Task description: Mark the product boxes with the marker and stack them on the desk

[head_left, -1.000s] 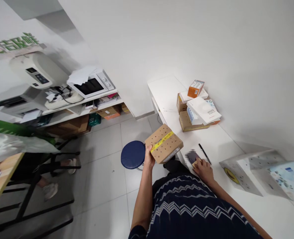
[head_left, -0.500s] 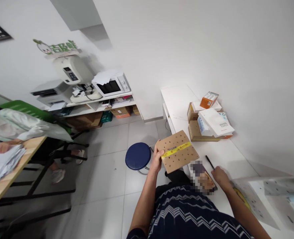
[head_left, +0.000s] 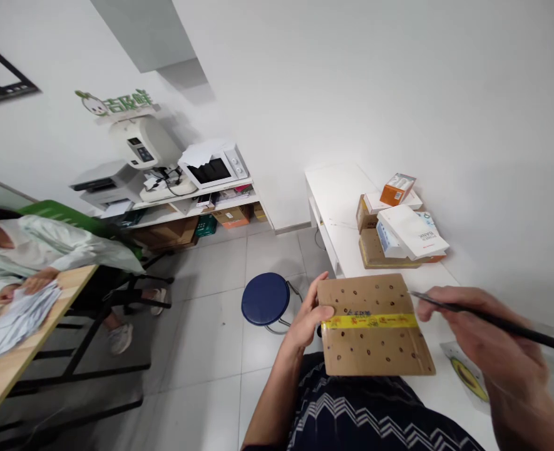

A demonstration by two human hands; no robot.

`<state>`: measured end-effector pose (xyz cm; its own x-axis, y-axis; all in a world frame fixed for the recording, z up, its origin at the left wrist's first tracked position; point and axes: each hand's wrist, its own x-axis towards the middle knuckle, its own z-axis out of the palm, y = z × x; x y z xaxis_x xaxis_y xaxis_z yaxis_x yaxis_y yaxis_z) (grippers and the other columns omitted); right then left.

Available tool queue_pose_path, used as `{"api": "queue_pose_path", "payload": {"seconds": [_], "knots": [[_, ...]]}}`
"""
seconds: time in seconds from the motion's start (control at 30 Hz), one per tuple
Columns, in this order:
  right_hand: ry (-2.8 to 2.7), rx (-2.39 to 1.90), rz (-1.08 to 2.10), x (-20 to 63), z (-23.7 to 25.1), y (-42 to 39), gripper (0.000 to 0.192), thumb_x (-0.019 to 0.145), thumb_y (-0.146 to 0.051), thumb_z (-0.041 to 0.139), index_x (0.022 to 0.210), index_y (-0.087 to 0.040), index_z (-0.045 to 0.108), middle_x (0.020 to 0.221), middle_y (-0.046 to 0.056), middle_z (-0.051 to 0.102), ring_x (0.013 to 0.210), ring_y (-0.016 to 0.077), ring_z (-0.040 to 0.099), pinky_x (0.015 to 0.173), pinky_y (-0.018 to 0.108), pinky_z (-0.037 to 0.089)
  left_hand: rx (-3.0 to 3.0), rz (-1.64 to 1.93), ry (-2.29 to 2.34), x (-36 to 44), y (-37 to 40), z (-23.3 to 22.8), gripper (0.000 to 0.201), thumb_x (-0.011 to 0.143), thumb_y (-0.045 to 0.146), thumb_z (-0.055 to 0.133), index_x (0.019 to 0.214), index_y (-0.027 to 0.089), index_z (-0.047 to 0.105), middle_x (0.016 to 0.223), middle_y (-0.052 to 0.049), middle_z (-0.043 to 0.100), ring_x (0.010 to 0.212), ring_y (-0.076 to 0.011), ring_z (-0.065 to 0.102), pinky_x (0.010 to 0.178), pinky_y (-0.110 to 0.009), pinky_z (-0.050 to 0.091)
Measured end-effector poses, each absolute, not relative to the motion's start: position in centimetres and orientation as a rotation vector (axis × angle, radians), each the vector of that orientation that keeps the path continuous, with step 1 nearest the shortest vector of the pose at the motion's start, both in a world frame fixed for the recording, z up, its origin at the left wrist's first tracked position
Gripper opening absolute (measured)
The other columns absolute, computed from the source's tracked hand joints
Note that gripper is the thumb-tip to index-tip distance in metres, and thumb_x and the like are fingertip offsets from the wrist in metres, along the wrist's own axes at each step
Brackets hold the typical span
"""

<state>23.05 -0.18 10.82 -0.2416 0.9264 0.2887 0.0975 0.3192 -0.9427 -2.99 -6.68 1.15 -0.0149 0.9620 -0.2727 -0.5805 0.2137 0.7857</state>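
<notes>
My left hand point(head_left: 308, 316) grips the left edge of a flat brown cardboard box point(head_left: 370, 357), thumb on top. Small dark ring marks dot its face, and yellow printed tape point(head_left: 375, 321) runs across the middle. My right hand point(head_left: 483, 326) is closed around a slim black pen-like tool point(head_left: 502, 322). Its thin, pale tip lies by the box's upper right edge; whether it touches the cardboard I cannot tell. The tool's exact kind is unclear.
Boxes are stacked on the white table point(head_left: 333, 194), a white power bank box point(head_left: 412, 232) among them. A blue stool point(head_left: 265, 299) stands on the floor. At left, a seated person handles papers point(head_left: 18, 319) at a wooden desk point(head_left: 77, 275). A microwave point(head_left: 213, 166) sits on the shelf.
My right hand has lifted the black tool from the table and brought it to the box's right edge. The box is now nearer me and turned squarer to my view.
</notes>
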Motion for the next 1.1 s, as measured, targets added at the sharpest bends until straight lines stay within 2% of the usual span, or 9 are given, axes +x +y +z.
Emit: {"api": "queue_pose_path", "payload": {"seconds": [0.1, 0.27, 0.43, 0.57, 0.77, 1.0, 1.1], "knots": [[-1.919, -0.956, 1.22, 20.8, 11.8, -0.2, 0.016, 0.093, -0.04, 0.061, 0.096, -0.029, 0.071, 0.085, 0.005, 0.075, 0.079, 0.0246, 0.071, 0.066, 0.038, 0.059, 0.648, 1.255, 0.99, -2.3, -7.0, 1.2, 0.085, 0.063, 0.033, 0.085, 0.142, 0.028, 0.054, 0.143, -0.009, 0.055, 0.135, -0.0413, 0.044, 0.112, -0.051, 0.037], [-2.057, -0.91, 1.293, 17.8, 8.7, 0.4, 0.017, 0.097, -0.038, 0.052, 0.095, -0.024, 0.062, 0.075, -0.001, 0.07, 0.064, 0.0153, 0.065, 0.057, 0.027, 0.053, 0.748, 1.181, 1.092, -1.3, -7.5, 0.6, 0.078, 0.066, 0.034, 0.081, 0.14, 0.03, 0.055, 0.14, -0.007, 0.056, 0.135, -0.041, 0.042, 0.114, -0.051, 0.034], [-1.927, -0.918, 1.203, 17.5, 5.8, -0.9, 0.022, 0.101, -0.037, 0.047, 0.087, -0.023, 0.058, 0.071, -0.001, 0.067, 0.061, 0.0141, 0.063, 0.058, 0.026, 0.052, 0.75, 1.171, 1.13, -0.8, -7.9, 0.6, 0.073, 0.065, 0.03, 0.08, 0.135, 0.03, 0.058, 0.134, -0.007, 0.057, 0.131, -0.0391, 0.045, 0.113, -0.048, 0.034], [-1.957, -0.958, 1.167, 17.8, 6.0, -1.3, 0.02, 0.1, -0.038, 0.048, 0.095, -0.023, 0.061, 0.075, 0.0, 0.068, 0.063, 0.0145, 0.062, 0.059, 0.027, 0.052, 0.748, 1.167, 1.109, -0.6, -7.8, 0.5, 0.072, 0.063, 0.029, 0.08, 0.132, 0.03, 0.06, 0.133, -0.006, 0.057, 0.129, -0.0379, 0.046, 0.112, -0.047, 0.034], [-1.976, -0.956, 1.322, 18.0, 6.8, -1.0, 0.021, 0.101, -0.036, 0.045, 0.102, -0.022, 0.061, 0.085, 0.002, 0.07, 0.068, 0.0148, 0.064, 0.062, 0.028, 0.054, 0.717, 1.166, 1.084, -0.4, -7.6, 0.2, 0.071, 0.062, 0.027, 0.078, 0.13, 0.029, 0.06, 0.129, -0.006, 0.057, 0.125, -0.0375, 0.047, 0.11, -0.045, 0.036], [-2.133, -0.958, 0.916, 17.8, 5.9, -1.5, 0.016, 0.098, -0.03, 0.046, 0.092, -0.023, 0.059, 0.075, 0.0, 0.069, 0.064, 0.0156, 0.065, 0.058, 0.027, 0.05, 0.775, 1.134, 1.135, -0.4, -7.7, 0.5, 0.068, 0.063, 0.029, 0.077, 0.128, 0.029, 0.059, 0.127, -0.005, 0.055, 0.123, -0.034, 0.048, 0.107, -0.043, 0.037], [-2.167, -0.933, 0.815, 17.9, 6.1, -1.8, 0.015, 0.097, -0.025, 0.046, 0.091, -0.024, 0.059, 0.075, -0.001, 0.07, 0.064, 0.0146, 0.066, 0.06, 0.026, 0.051, 0.833, 1.099, 1.167, -0.3, -7.7, 0.5, 0.068, 0.063, 0.03, 0.076, 0.129, 0.029, 0.057, 0.128, -0.004, 0.053, 0.122, -0.032, 0.048, 0.107, -0.043, 0.038]]}}
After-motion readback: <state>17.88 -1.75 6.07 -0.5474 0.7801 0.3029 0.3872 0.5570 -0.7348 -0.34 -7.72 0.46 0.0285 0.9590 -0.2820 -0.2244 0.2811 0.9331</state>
